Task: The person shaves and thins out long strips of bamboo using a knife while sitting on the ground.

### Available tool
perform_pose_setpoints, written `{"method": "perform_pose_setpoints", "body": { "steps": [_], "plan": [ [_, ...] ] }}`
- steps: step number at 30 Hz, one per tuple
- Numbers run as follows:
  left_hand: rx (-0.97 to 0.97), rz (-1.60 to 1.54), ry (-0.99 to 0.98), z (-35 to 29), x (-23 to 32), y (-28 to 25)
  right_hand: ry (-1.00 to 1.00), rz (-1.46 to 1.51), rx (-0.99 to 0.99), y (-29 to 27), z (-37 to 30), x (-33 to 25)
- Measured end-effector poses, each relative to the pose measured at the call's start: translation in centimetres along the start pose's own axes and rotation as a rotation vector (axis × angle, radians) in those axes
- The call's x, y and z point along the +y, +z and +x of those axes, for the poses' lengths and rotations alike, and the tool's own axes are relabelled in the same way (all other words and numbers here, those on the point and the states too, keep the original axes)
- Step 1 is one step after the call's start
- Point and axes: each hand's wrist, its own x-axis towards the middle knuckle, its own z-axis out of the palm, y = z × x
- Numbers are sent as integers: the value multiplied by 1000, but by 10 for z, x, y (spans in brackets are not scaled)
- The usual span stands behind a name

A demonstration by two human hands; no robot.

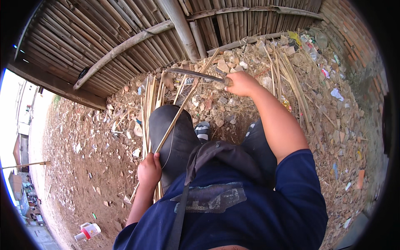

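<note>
Left hand (149, 170), lower left of centre, is closed around the lower end of a strip (175, 121), thumb on top. Strip slants up and right across the left knee (166, 114), far end near the foot of the pole (181, 29) at top centre. Right hand (243, 84), upper centre-right, is fisted around the handle of a knife (211, 77); blade points left, roughly level, and crosses the strip at upper centre. Can't tell if edge and strip touch.

Around: bundle (146, 116) of similar strips runs along the outer side of the left knee, just beside the held strip, and passes behind the left wrist. More loose strips (296, 85) lie upper right, past the right forearm. Rubble (223, 66) covers the ground between the knees and the slat wall (54, 46), right beyond the blade. Sandal (203, 130) shows between the legs, centre.

In the way: left knee sits under the strip; wall and pole close off the top of the frame. Brick wall (350, 33) bounds the upper right. Litter there: yellow bag (294, 38), clear bottle (309, 46), white scrap (336, 94). Brick piece (361, 179) at right. Pitcher (88, 231) with a red band lies tipped, lower left, well apart from the hands.
</note>
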Motion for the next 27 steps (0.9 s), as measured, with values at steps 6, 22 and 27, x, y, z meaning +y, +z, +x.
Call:
{"method": "perform_pose_setpoints", "body": {
  "steps": [6,22,27],
  "plan": [
    [5,36,-1,-6,-3,0,-153,-79,-61,-7,-21,-59],
    [53,46,57,-1,-16,18,61,33,-95,-5,-2,-35],
    [62,74,88,3,-13,11,159,38,96,-7,6,16]
  ]
}}
